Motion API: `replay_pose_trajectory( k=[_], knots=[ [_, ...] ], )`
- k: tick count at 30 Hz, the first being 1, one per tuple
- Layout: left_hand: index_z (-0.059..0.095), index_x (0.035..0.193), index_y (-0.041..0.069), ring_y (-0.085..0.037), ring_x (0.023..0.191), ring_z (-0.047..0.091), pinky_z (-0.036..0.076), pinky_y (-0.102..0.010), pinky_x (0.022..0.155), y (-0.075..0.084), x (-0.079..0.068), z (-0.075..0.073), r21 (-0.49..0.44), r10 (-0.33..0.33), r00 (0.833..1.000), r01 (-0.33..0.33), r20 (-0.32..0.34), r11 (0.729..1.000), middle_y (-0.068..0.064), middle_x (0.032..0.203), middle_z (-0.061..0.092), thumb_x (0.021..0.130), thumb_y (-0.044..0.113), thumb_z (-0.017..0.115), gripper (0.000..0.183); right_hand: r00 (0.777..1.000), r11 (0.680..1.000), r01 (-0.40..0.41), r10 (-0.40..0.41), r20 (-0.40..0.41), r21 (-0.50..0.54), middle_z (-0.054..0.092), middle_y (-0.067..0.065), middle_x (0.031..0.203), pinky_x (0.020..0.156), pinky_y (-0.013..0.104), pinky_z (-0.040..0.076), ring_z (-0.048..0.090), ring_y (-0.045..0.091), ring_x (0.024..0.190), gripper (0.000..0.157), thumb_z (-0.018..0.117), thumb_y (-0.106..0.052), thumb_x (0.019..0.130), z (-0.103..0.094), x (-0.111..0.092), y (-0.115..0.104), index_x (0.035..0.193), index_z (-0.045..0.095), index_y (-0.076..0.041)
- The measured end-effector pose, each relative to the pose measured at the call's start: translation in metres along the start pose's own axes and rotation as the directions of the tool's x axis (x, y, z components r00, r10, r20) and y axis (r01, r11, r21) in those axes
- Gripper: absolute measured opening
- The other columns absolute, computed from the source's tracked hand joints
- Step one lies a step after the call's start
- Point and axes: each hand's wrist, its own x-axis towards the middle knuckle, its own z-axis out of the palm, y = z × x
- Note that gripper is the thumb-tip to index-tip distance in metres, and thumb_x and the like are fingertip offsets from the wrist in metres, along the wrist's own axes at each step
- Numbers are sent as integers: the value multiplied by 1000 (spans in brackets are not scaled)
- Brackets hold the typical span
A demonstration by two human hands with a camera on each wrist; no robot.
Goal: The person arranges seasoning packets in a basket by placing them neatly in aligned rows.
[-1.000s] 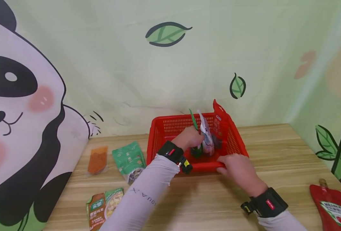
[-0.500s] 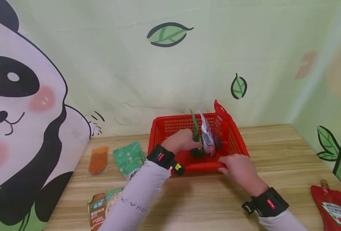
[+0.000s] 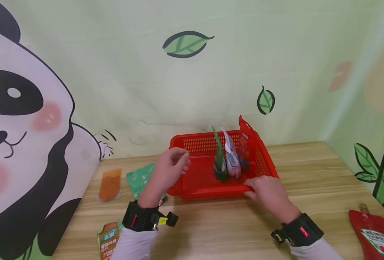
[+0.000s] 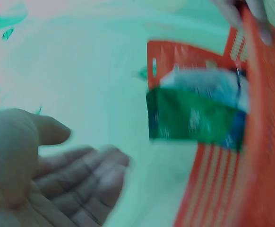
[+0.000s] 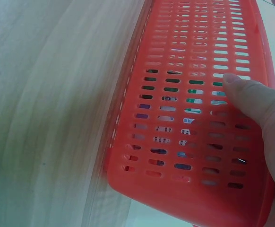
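Observation:
A red slotted plastic basket [image 3: 208, 193] stands on the wooden table against the backdrop. Three pouches stand on edge in its right half: a green one [image 3: 220, 164], a white and pink one [image 3: 232, 159] and a red one [image 3: 246, 146]. My right hand [image 3: 270, 193] grips the front rim near the right corner, its thumb [image 5: 244, 92] lying on the outer wall in the right wrist view. My left hand [image 3: 168, 168] hovers by the basket's front left corner, fingers loosely bent, holding nothing. In the left wrist view, its palm [image 4: 14, 165] faces the camera.
Left of the basket lie a packet of orange contents [image 3: 110, 184] and a green pouch [image 3: 136, 180], partly hidden by my left arm. Closer in is a brown and green pouch [image 3: 108, 236]. A red Heinz ketchup pouch [image 3: 375, 231] lies at the far right.
My left hand has let go of the green pouch in the basket and moved left, out past the basket's left side. My right hand has stayed on the rim.

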Motion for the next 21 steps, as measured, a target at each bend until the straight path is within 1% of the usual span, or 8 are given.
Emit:
replay_pose_trajectory(
  k=[4,6,8,10,13,16,18,21],
  knots=[
    [71,114,9,-24,84,69,59,-29,74,-40,-10,-21,-74,-21,993,12,-116,997,-11,93,73,104,26,61,21,1000,1000,2,-2,-9,-3,67,-7,68,59,28,47,56,9,61,18,90,-26,76,0,0,0,84,75,-20],
    [71,110,6,-23,80,67,56,-26,69,-60,-10,-30,-5,-51,989,51,-142,999,-12,89,72,105,24,59,22,1000,1000,-4,4,-12,0,66,-7,68,58,28,46,55,9,61,18,90,-26,77,0,0,0,84,75,-21],
    [71,105,1,-21,75,65,52,-26,64,-80,-12,-40,129,-96,985,115,-146,985,-12,85,70,105,23,57,26,1000,1000,-8,8,-7,4,65,-8,67,58,27,45,53,9,61,17,90,-26,78,0,1,-2,83,75,-21],
    [69,96,-2,-21,71,61,47,-29,59,-95,-14,-48,295,-173,977,203,-124,934,-11,78,65,104,25,56,31,1000,1000,-16,16,0,7,65,-8,68,59,27,45,53,8,61,16,89,-26,78,0,1,-2,85,75,-21],
    [67,88,-6,-24,72,57,49,-37,62,-113,-18,-55,526,-288,955,281,-70,803,-13,79,62,103,32,54,43,999,999,-32,31,14,10,65,-8,68,60,26,45,52,8,61,16,89,-26,79,-1,0,-3,86,76,-20],
    [69,91,-10,-28,79,61,54,-44,74,-125,-19,-56,652,-379,925,293,-9,699,-19,88,65,103,42,52,56,999,999,-38,38,19,11,66,-7,68,60,27,46,52,8,61,15,89,-26,79,0,-1,-3,85,76,-20],
    [70,95,-11,-29,82,62,54,-44,76,-130,-18,-54,678,-435,900,318,2,662,-21,92,66,102,52,49,66,999,999,-36,36,15,13,67,-7,69,60,27,46,53,8,61,15,89,-26,79,0,-1,-3,86,76,-20],
    [67,105,-12,-28,81,58,49,-39,70,-133,-14,-50,674,-524,852,387,0,629,-19,89,62,97,68,46,84,999,999,-32,32,1,11,69,-7,71,60,27,47,55,8,62,16,89,-26,79,1,-1,-2,87,77,-20]
  ],
)
